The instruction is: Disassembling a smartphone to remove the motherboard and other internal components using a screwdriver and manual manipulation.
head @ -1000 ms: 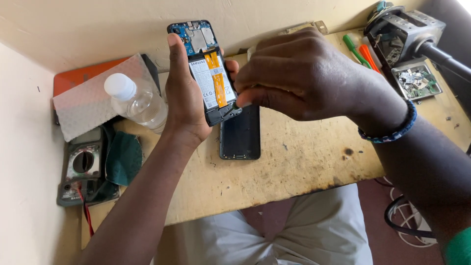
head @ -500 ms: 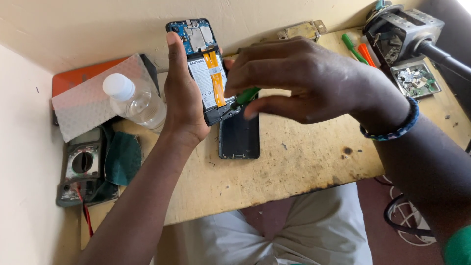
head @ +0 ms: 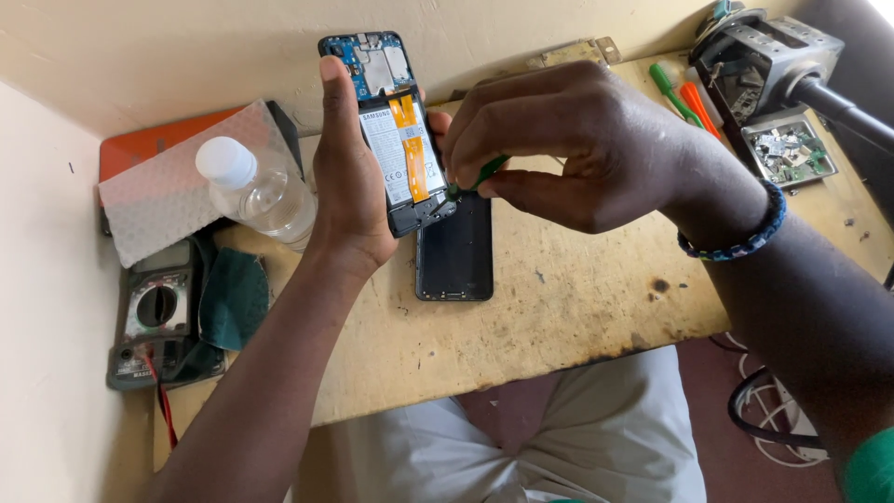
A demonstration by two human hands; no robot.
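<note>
My left hand holds an opened smartphone upright, its back off so the blue circuit board, white battery and orange flex cable show. My right hand pinches a small green-handled screwdriver, with the tip resting on the phone's lower end. Below them a black phone back cover lies flat on the worn wooden table. A beaded bracelet circles my right wrist.
At the left stand a clear plastic bottle, a white cloth over an orange case, a multimeter and a dark green cloth. Back right: green and orange screwdrivers, a grey metal device, a tray of small parts.
My right hand has shifted right and opened up a little, so the green screwdriver is visible with its tip at the phone's lower end. The left hand keeps the phone nearly still.
</note>
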